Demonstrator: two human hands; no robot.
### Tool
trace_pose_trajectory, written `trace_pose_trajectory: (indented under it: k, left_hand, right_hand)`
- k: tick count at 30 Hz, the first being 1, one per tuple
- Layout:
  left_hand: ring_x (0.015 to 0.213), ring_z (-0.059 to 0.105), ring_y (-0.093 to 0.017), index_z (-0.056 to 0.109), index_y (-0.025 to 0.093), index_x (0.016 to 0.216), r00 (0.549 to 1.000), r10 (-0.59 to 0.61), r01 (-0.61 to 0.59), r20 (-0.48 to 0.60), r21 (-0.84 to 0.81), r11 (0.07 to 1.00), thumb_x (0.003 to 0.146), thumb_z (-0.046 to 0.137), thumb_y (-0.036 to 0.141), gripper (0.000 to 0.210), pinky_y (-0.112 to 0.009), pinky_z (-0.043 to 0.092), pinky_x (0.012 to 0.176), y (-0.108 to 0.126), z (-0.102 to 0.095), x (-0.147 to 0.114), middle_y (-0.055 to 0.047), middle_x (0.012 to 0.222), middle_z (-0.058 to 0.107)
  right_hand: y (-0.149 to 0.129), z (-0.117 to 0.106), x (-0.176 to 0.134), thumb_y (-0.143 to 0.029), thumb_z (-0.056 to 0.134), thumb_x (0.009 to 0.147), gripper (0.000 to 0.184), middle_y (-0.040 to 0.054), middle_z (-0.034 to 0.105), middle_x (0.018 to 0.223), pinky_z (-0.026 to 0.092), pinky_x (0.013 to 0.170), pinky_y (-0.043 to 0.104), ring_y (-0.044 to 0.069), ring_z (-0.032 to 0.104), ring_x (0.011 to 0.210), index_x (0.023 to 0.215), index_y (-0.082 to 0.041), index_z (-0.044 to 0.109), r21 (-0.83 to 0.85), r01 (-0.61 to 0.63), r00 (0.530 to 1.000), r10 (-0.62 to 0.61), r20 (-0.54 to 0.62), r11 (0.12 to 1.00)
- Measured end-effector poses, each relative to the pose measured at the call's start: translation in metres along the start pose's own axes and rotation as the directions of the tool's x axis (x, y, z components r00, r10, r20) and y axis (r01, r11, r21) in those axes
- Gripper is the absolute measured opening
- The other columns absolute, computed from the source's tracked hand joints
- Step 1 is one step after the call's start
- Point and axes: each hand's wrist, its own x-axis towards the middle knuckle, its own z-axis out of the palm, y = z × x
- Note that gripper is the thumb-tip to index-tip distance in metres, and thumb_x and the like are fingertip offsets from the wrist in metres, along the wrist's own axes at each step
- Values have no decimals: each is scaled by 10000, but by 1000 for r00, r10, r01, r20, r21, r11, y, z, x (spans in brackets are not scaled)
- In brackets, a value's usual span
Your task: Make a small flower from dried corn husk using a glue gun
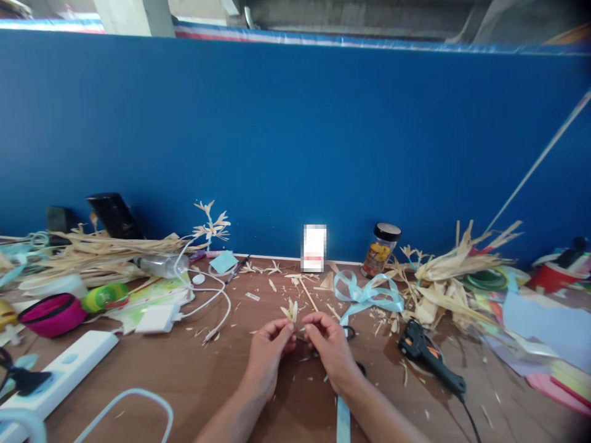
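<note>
Petals of pale, papery, husk-like material (292,311) poked up from the left hand (269,352), which had them pinched at the base between thumb and index finger, around the middle of the brown wood-look table (217,384). The right hand (329,344) was just beside it, thumb and fingertips nearly together, but honestly I couldn't tell if it had anything in there. Just beyond the hands, a thin, straight, pale stick (309,295) lay among loose cream-coloured shreds (332,311), with a shiny, looped, light-blue ribbon (356,294) to its right. Further right was a black glue gun with orange bits (429,357), cord running off the bottom edge. Behind it, a clear jar with a black lid (381,253) stood near the flat blue partition (277,135), next to a messy heap of dry tan husks (455,266). Over on the left were a long white power strip (80,374), a rounded magenta fabric pouch (53,317) and a boxy white charger (156,319).
</note>
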Motion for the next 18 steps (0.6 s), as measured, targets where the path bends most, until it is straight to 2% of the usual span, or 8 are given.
trace_pose_trajectory:
  k: [5, 11, 14, 16, 18]
  left_hand:
    - [552, 556, -73, 650, 117, 752, 999, 4, -4, 32, 18, 1000, 594, 721, 266, 228, -152, 450, 518, -2, -2, 0, -4, 630, 638]
    - [573, 567, -84, 648, 122, 786, 1000, -25, 25, 13, 25, 999, 564, 741, 266, 280, -157, 449, 531, -1, -4, 3, -13, 664, 654]
    - [558, 550, -76, 643, 115, 762, 998, -32, 31, 45, 15, 999, 573, 735, 276, 264, -151, 440, 525, 1, -3, 2, 2, 614, 627]
    - [551, 537, -69, 640, 109, 753, 998, -24, 23, 63, 24, 999, 582, 730, 273, 254, -148, 436, 525, 2, -2, 0, 4, 614, 619]
    - [544, 528, -65, 638, 106, 753, 998, -18, 16, 60, 32, 999, 583, 729, 275, 256, -148, 434, 520, 2, -2, -1, 3, 625, 618]
  right_hand:
    - [0, 1, 0, -262, 650, 639, 130, -7, 602, 606, 404, 530, 216, 112, 511, 552, 706, -151, 647, -36, 30, 1000, -29, 4, 999]
    - [-19, 1, 1, -242, 663, 630, 119, -32, 578, 534, 391, 494, 192, 81, 488, 488, 676, -144, 613, 79, 1, 1000, -1, 1, 997]
    - [-45, -18, 0, -279, 623, 686, 139, -27, 583, 554, 384, 476, 180, 75, 492, 484, 723, -145, 613, 32, 8, 1000, -9, 12, 999]
    - [-64, -42, -7, -333, 559, 746, 197, 7, 625, 651, 397, 493, 189, 91, 528, 539, 759, -148, 625, -94, 58, 998, -56, 24, 994]
    - [-78, -73, -18, -372, 438, 821, 291, 33, 642, 720, 425, 550, 218, 122, 565, 624, 798, -155, 630, -306, 152, 988, -150, 32, 940]
